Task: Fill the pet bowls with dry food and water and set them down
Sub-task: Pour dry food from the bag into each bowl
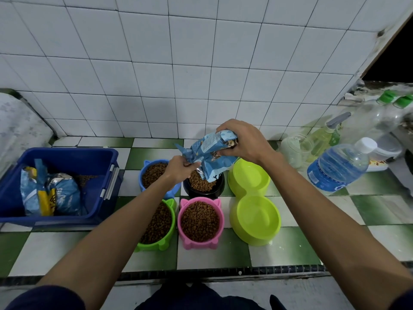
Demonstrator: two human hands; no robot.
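Observation:
Both hands hold a light-blue food bag (210, 153) tilted mouth-down over the black bowl (205, 191), which has brown kibble in it. My right hand (243, 142) grips the bag's upper end; my left hand (181, 168) pinches its lower corner near the mouth. Kibble fills the blue bowl (152, 173), the green cat-eared bowl (161, 222) and the pink cat-eared bowl (200, 222). A lime double bowl (254, 202) stands to the right with nothing in it. A water bottle (339, 166) with a white cap leans at the right.
A blue bin (67, 157) at the left holds more food bags (51, 193). A spray bottle (328, 133), a jar (295, 148) and clear bottles (380, 113) crowd the right rear. The tiled wall stands behind; the green-and-white counter edge (201, 269) runs below the bowls.

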